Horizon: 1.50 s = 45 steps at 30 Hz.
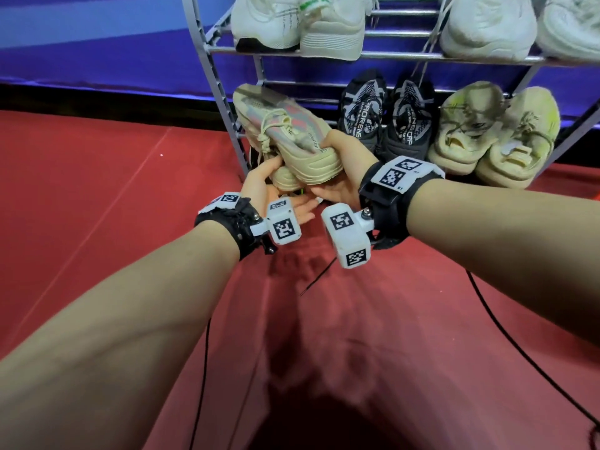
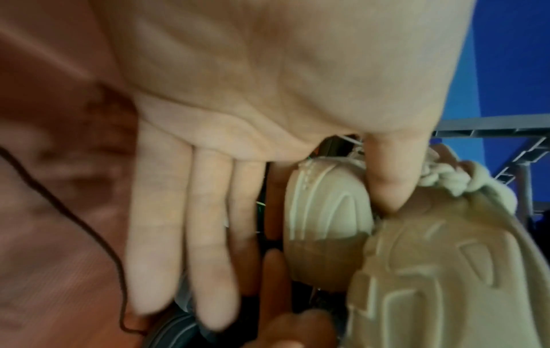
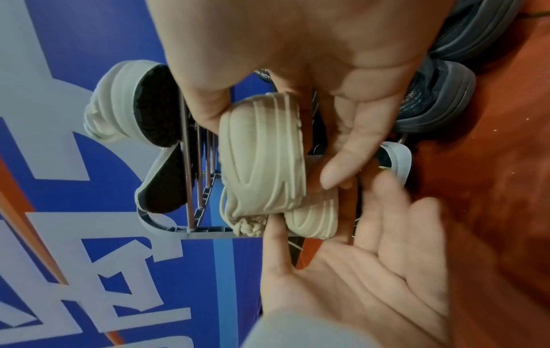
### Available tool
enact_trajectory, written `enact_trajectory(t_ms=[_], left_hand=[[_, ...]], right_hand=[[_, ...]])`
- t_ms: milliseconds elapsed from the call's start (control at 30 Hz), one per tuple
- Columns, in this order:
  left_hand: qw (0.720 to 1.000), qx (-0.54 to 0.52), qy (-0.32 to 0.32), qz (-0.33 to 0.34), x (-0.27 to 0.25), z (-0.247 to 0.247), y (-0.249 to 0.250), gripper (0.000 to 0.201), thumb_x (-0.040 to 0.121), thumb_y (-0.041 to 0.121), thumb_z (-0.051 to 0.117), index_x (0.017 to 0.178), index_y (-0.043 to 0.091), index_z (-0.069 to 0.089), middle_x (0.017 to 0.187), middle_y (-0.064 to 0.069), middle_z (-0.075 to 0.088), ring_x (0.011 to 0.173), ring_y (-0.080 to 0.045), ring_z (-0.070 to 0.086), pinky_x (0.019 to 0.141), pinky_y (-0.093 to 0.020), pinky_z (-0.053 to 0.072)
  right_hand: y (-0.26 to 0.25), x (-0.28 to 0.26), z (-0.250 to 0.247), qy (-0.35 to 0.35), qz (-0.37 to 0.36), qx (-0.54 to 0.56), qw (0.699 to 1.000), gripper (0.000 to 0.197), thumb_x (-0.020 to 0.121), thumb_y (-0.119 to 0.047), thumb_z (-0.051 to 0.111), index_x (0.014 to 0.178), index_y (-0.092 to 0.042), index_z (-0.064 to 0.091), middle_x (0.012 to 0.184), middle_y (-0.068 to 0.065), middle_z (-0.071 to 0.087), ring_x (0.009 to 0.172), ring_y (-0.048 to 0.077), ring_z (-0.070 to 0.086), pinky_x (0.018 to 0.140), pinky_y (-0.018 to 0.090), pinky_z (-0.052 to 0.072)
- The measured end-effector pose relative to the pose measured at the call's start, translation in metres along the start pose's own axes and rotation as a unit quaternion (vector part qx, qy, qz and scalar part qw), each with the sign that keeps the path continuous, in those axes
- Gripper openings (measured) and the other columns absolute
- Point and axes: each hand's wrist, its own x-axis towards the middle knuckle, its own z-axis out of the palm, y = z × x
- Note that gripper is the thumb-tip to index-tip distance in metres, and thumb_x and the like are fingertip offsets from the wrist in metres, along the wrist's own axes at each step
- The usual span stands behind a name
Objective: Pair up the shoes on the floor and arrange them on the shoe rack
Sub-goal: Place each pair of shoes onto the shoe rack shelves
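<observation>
With four pairs already on the shoe rack (image 1: 454, 56), my right hand (image 1: 341, 151) gripped the beige pair (image 1: 292, 138) at its lower left, left hand (image 1: 259, 183) open-fingered beneath, placement outstanding.

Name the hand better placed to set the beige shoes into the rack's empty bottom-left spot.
Right hand: it grips the upper beige shoe by the heel. The left hand lies open, only its thumb touching the lower shoe.
</observation>
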Motion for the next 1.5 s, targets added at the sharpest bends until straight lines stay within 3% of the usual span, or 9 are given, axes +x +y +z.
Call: enact_trajectory(t_ms=[133,233,367,467,600,733,967,1100,1500], left_hand=[[0.999,0.017,-0.008,0.049,0.001,-0.001,0.015,0.033,0.083,0.033,0.055,0.107,0.012,0.063,0.104,-0.008,0.061,0.076,-0.022,0.057,0.084,-0.038,0.053],[0.996,0.071,-0.019,0.052,0.002,-0.004,0.032,0.024,0.082,0.026,0.048,0.089,0.009,0.065,0.083,-0.009,0.059,0.068,-0.023,0.057,0.091,-0.039,0.049],[0.995,0.072,-0.009,0.071,0.006,-0.011,0.042,0.022,0.083,0.014,0.03,0.089,0.007,0.05,0.078,-0.011,0.047,0.056,-0.022,0.047,0.056,-0.025,0.046],[0.987,0.055,0.101,0.114,0.02,-0.019,0.043,0.023,0.089,0.019,0.039,0.088,0.006,0.058,0.081,-0.013,0.056,0.05,-0.022,0.053,0.055,-0.03,0.051],[0.976,0.024,0.164,0.14,0.03,-0.022,0.05,0.041,0.095,0.04,0.05,0.066,0.015,0.065,0.058,-0.004,0.062,0.048,-0.016,0.054,0.058,-0.031,0.054],[0.978,-0.018,0.154,0.14,0.036,-0.03,0.055,0.035,0.094,0.044,0.054,0.08,0.013,0.058,0.066,-0.006,0.06,0.045,-0.02,0.057,0.048,-0.026,0.051],[0.986,0.031,0.124,0.111,0.034,-0.029,0.039,0.057,0.091,0.05,0.059,0.131,0.009,0.05,0.088,-0.018,0.07,0.074,-0.027,0.072,0.065,-0.04,0.06],[0.979,0.022,0.15,0.135,0.04,-0.024,0.048,0.05,0.092,0.045,0.059,0.13,0.012,0.052,0.064,-0.009,0.072,0.057,-0.022,0.071,0.053,-0.036,0.057],[0.98,0.043,0.146,0.128,0.059,-0.02,0.051,0.06,0.085,0.062,0.059,0.124,0.016,0.056,0.083,-0.002,0.077,0.078,-0.015,0.072,0.057,-0.031,0.057]], right_hand=[[0.004,0.007,0.0,-0.007,-0.017,0.036,0.999,0.045,0.079,-0.034,0.06,0.117,-0.012,0.065,0.101,0.01,0.07,0.079,0.028,0.07,0.062,0.032,0.056],[0.008,0.01,0.004,-0.011,-0.01,0.028,1.0,0.044,0.081,-0.038,0.058,0.113,-0.008,0.065,0.093,0.015,0.072,0.064,0.029,0.07,0.053,0.029,0.055],[0.0,0.015,0.008,0.015,-0.025,-0.013,0.999,0.033,0.087,-0.037,0.049,0.077,-0.007,0.057,0.06,0.013,0.055,0.027,0.014,0.045,0.035,0.013,0.029],[-0.003,0.024,0.009,0.017,-0.032,0.031,0.999,0.035,0.088,-0.037,0.045,0.068,-0.009,0.051,0.052,0.014,0.051,0.027,0.013,0.033,0.037,0.013,0.022],[0.004,0.031,0.014,0.02,0.013,0.095,0.995,0.036,0.088,-0.042,0.05,0.091,-0.008,0.061,0.059,0.016,0.065,0.042,0.018,0.052,0.038,0.016,0.036],[0.006,0.036,0.011,-0.009,0.069,0.016,0.997,0.056,0.09,-0.056,0.052,0.122,-0.009,0.054,0.087,0.02,0.069,0.042,0.019,0.06,0.041,0.022,0.048],[0.011,0.039,0.007,-0.042,0.074,0.012,0.996,0.059,0.092,-0.054,0.054,0.12,-0.002,0.057,0.079,0.016,0.065,0.051,0.018,0.064,0.045,0.024,0.054],[0.003,0.042,0.013,-0.064,0.062,0.074,0.993,0.047,0.095,-0.05,0.053,0.097,-0.003,0.056,0.081,0.017,0.064,0.065,0.021,0.063,0.055,0.026,0.056],[-0.002,0.088,0.022,-0.023,0.068,0.094,0.993,0.052,0.089,-0.054,0.058,0.1,-0.004,0.057,0.076,0.013,0.061,0.042,0.017,0.058,0.043,0.023,0.051]])
